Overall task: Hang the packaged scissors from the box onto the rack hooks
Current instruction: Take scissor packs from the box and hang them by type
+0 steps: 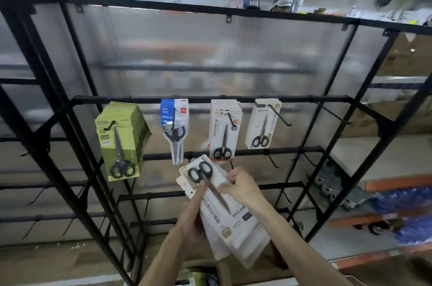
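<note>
Head view, looking down our two bare forearms toward a black wire rack. Nearest us, at the bottom edge, the cardboard box [223,273] shows between our arms, with green packs partly visible inside.

Just above it, our left hand [192,214] curls round the left edge of a stack of packaged scissors [236,234], white cards in clear film, gripping it from underneath. Our right hand [242,188] sits at the stack's upper right edge, fingers curled and pinching what looks like the top pack [216,194]. We cannot tell whether that pack is parted from the rest.

The stack lies slanted. Its long axis runs from the black scissor handles at upper left, the end toward the rack, down to the printed header end at lower right, beside our right forearm.

Beyond the hands, the rack [210,99] carries four loaded hooks along one bar: green packs [119,145], a blue pack [174,122], white-and-orange packs [223,126] and cream-white packs [261,126], which look like the kind we hold. All hang header up, handles down.

The fourth hook [280,116] sits up and to the right of the hands, nearer the right hand, its tip pointing out toward us. We judge the coming move turns on this: our pack lies handles toward the rack, opposite to the hung ones, so it needs turning end for end before its hole meets that tip.

An empty hook [332,112] stands farther right.
</note>
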`<act>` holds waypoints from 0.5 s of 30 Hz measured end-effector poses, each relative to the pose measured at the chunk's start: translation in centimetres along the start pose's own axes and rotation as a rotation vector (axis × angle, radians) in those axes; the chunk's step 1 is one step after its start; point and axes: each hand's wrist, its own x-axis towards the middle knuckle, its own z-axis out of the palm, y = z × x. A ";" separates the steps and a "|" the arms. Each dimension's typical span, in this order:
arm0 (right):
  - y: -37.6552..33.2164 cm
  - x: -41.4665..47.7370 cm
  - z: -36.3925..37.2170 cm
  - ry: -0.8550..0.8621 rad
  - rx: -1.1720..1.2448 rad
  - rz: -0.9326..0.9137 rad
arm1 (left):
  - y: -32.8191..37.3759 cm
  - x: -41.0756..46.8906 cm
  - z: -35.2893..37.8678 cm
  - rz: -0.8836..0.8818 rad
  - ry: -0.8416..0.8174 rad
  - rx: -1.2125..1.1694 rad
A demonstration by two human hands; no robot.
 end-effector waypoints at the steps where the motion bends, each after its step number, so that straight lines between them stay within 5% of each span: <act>1: 0.0 0.1 0.2 0.024 -0.014 -0.002 | 0.0 -0.1 -0.2 -0.001 -0.028 -0.034; 6: -0.1 0.0 1.2 0.093 0.014 0.038 | 0.0 -0.4 -1.2 -0.017 -0.113 -0.109; 15: 1.9 -0.1 -0.9 0.108 0.157 0.040 | 0.0 0.9 -1.5 0.020 0.029 -0.012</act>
